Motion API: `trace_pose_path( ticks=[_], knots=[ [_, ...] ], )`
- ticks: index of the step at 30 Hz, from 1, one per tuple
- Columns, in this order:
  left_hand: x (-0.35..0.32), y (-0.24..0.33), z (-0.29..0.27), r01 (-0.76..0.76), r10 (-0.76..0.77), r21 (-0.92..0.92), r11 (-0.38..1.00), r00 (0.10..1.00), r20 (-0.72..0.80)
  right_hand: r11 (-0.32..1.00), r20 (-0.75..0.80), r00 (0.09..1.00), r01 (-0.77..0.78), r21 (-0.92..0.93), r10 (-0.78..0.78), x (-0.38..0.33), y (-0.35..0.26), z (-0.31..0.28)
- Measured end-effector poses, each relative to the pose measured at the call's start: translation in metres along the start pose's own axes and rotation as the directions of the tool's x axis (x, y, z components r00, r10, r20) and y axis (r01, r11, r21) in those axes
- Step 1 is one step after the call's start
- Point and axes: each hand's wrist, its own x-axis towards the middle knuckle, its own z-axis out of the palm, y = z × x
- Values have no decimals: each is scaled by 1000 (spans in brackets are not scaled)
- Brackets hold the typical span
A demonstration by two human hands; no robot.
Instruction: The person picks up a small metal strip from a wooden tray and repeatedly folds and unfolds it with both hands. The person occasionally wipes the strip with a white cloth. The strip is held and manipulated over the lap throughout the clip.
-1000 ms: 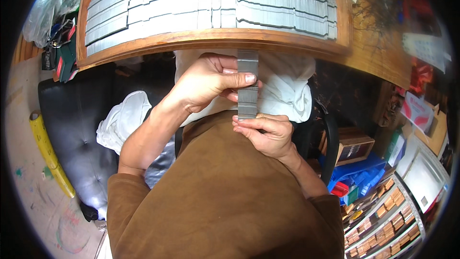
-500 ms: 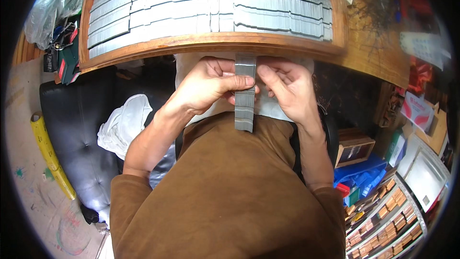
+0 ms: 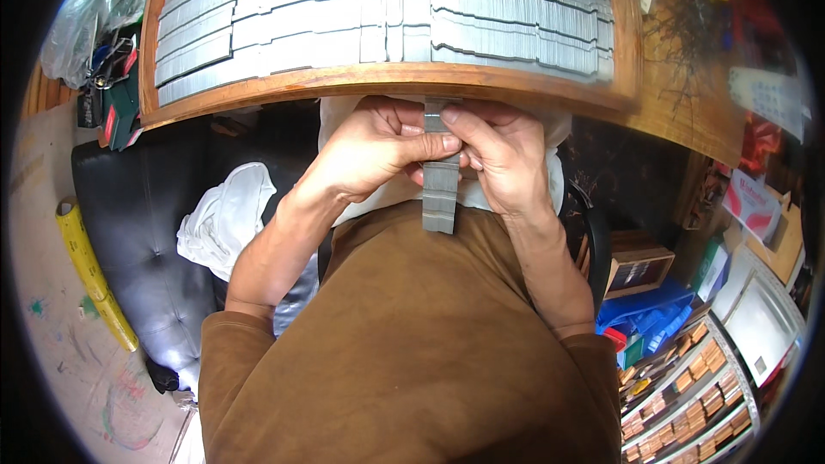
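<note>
A narrow stack of thin grey metal strips (image 3: 440,193) hangs lengthwise between my hands, its lower end over the brown shirt. My left hand (image 3: 369,144) is closed round it from the left, with the thumb lying across its front. From the right, my right hand (image 3: 513,155) pinches the upper part, thumb on the front; its fingertips are partly hidden behind the stack. Just beyond my hands, a wooden tray (image 3: 361,79) holds rows of tightly packed thin metal strips (image 3: 516,21). The top end of the stack sits close under the tray's front edge.
A black padded seat (image 3: 137,241) with a crumpled white cloth (image 3: 225,219) is at the left, beside a yellow tube (image 3: 94,279). Lower right are a wooden box (image 3: 640,262), blue plastic (image 3: 649,314) and a rack of small wooden blocks (image 3: 696,404). A wooden tabletop (image 3: 687,112) extends right.
My right hand has moved left, and its thumb now presses on the stack's upper part, where it was beside it before. The left hand keeps its hold.
</note>
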Motion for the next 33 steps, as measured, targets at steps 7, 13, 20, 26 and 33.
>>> trace_pose_path(
  ticks=[7, 13, 20, 26, 33],
  knots=[
    [-12, 0, 6, 20, -19, -16, 1000, 1000, 24, 994, 103, 992, -65, -89, 74, -1, -3, -10],
    [-12, -10, 7, 59, -59, 10, 998, 998, 0, 976, 52, 995, -75, -204, 87, -4, 1, -8],
    [-14, -2, 12, 126, -121, -130, 984, 992, 43, 976, 53, 987, -138, -168, 149, -1, 8, -22],
    [-8, -12, 4, 15, -15, 24, 1000, 1000, -27, 972, 100, 994, -20, -232, 44, -3, 3, -15],
    [-8, -12, 4, -32, 33, 39, 999, 999, -26, 958, 92, 995, -1, -285, 28, -4, 2, -15]
  ],
)
